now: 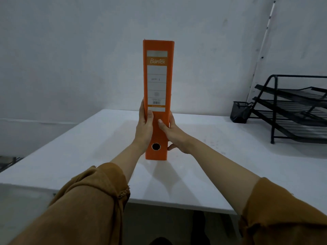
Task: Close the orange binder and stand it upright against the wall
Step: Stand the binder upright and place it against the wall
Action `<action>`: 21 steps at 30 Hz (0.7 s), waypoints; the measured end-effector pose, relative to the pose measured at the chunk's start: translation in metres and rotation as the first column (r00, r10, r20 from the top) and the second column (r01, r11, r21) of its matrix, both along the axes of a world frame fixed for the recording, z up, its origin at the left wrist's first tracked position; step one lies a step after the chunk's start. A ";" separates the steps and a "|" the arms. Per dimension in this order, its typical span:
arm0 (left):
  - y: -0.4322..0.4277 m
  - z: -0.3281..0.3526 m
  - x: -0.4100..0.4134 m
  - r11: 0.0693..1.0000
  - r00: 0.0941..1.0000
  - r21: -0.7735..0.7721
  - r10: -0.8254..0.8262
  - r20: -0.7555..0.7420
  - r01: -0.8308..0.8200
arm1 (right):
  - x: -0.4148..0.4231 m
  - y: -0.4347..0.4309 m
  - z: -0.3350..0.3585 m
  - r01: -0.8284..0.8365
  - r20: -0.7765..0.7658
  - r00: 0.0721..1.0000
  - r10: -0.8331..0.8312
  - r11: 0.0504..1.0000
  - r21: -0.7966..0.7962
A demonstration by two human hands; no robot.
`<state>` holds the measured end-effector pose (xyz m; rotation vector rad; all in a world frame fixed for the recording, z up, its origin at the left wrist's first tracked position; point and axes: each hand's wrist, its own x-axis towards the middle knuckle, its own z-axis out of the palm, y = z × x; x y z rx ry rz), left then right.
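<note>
Head view looks down over a white table [203, 156] set against a pale wall [70, 50], which fills the upper half of the scene. On the table's far right stands a black tiered wire tray rack [292, 110], with a small black mesh pen cup [239, 112] just beside it on the left. Near the middle of the table the orange binder [158, 89] is closed and upright, its spine toward the camera, with the white label reading "Bantex" and the round finger hole low on the spine. Its bottom edge appears to rest on the tabletop, well short of the wall. Two arms in rolled brown sleeves [92, 197] reach forward to it. The left hand [144, 128] presses flat against the binder's left cover, thumb lying on the spine. The right hand [174, 133] clasps the right cover, thumb across the spine and fingers wrapped behind. Both grips sit on the binder's lower half, so most of its height rises above the hands.
</note>
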<state>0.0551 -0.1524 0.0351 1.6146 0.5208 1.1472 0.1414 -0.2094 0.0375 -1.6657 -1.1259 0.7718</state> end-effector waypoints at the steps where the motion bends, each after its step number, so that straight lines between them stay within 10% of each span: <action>1: 0.006 0.000 -0.009 1.000 1.000 0.004 0.021 0.001 -0.021 | -0.008 0.008 0.000 -0.018 0.002 1.000 0.018 1.000 -0.005; 21: 0.127 0.005 -0.144 0.949 0.949 0.128 0.300 -0.097 -0.287 | -0.132 0.137 -0.001 -0.261 -0.044 0.965 0.260 0.965 -0.005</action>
